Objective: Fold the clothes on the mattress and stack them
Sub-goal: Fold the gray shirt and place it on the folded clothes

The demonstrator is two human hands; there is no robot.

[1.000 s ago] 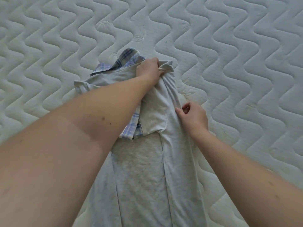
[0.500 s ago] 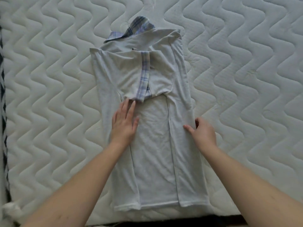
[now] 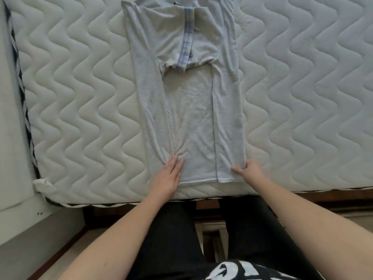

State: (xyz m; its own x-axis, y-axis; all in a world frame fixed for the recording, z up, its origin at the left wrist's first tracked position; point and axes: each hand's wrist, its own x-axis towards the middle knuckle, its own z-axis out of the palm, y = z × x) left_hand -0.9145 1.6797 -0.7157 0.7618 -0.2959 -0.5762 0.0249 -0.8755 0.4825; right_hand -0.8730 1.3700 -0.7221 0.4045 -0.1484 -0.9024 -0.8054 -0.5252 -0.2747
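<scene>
Left hand [image 3: 168, 176]: laid flat, palm down, fingers straight and close together, pointed away from the body. It is pressed on the near left corner of the grey shirt [image 3: 191, 122], beside the hem; small creases are gathered in the cloth at the fingertips. The forearm is extended from the lower left.

Right hand [image 3: 249, 170]: placed at the near right corner of the same shirt. The thumb is laid on top of the cloth and the fingers are curled at the edge, so the corner is pinched. The forearm is extended from the lower right.

Grey shirt: one counted. It is spread lengthwise on the mattress [image 3: 302, 98], hem toward the near edge, top end cut off by the upper frame border. Both long sides are folded inward into two panels, with a strip of the middle left exposed between them. Two sleeves are folded across the upper part.

Plaid strip [image 3: 186, 39]: one, blue and white, seen running down between the folded sleeves; whether it is trim or a separate garment cannot be told.

Mattress: one, white, quilted in wavy lines, with a dark patterned edge band [image 3: 22, 87] on the left side.

Hands: two. Forearms: two, bare.

Dark trousers [image 3: 173, 239] and a black printed top [image 3: 242, 269] are seen below the mattress edge.
</scene>
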